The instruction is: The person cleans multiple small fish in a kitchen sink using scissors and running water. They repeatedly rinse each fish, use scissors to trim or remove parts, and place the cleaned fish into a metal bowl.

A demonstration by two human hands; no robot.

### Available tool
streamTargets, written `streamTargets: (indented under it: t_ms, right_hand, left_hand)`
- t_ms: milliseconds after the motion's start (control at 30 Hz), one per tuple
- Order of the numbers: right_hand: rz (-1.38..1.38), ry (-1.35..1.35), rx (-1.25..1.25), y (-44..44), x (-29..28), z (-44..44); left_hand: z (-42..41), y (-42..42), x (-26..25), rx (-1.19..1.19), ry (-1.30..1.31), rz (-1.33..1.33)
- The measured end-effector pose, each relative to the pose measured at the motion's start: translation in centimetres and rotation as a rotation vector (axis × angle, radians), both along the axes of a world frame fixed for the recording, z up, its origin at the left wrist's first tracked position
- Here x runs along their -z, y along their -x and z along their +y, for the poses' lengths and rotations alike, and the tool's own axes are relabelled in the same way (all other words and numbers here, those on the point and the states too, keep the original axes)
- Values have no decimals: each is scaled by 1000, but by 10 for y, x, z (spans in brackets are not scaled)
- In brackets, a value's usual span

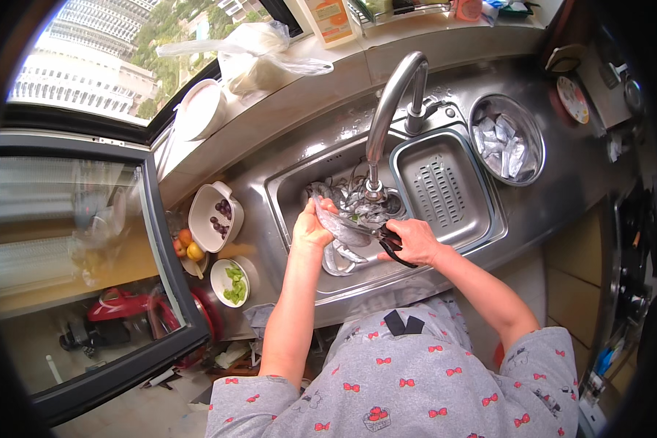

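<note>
Over the left basin of a stainless steel sink (301,175), my left hand (313,223) grips a silvery fish (336,225) that looks like a ribbonfish. Black-handled kitchen scissors (391,246) are in my right hand (413,241), their blades against the fish's lower side. Whether the blades are apart cannot be made out. Below lie more silvery fish pieces and scraps (346,253) in the basin, partly hidden by my hands. The curved steel faucet (386,109) reaches down just beyond the fish.
A perforated drain tray (439,189) sits in the right side of the sink. Cut fish pieces (501,145) fill a steel bowl (537,164) to its right. Leftward stand a colander (200,205) with grapes and a bowl (214,279) of green leaves. An open window sash (169,263) juts in.
</note>
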State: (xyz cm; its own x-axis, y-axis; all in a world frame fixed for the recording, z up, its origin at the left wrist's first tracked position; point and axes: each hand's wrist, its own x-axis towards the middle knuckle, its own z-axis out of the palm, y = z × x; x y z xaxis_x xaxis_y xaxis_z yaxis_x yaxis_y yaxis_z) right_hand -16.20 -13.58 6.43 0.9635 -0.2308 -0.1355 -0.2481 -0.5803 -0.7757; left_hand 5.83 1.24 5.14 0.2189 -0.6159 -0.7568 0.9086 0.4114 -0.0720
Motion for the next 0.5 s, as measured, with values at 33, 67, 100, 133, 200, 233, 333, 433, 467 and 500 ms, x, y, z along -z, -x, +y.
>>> streamTargets:
  t_ms: [33,67,100,133,200,233,333,433,467,500]
  right_hand:
    - [12,7,4,0,-1,0]
    - [25,14,9,0,-2,0]
    - [43,12,14,0,-3,0]
    - [62,10,19,1,-4,0]
    - [101,19,18,1,-7,1]
    - [121,30,13,1,-9,1]
    - [170,22,6,-1,-8,4]
    - [192,15,13,-5,-8,7]
    - [201,20,14,-6,-8,8]
    - [209,25,14,-7,-8,9]
  left_hand:
    - [-1,2,2,-6,-22,-22]
    - [-2,4,2,-13,-43,-45]
    - [-1,5,3,-22,-66,-68]
    - [0,5,3,-23,-64,-73]
    - [2,6,4,-27,-59,-83]
    - [3,6,7,-16,-74,-97]
    - [2,9,10,21,-137,-131]
    - [-5,16,7,38,-216,-137]
    - [-6,17,5,32,-220,-129]
    - [-5,17,4,24,-226,-120]
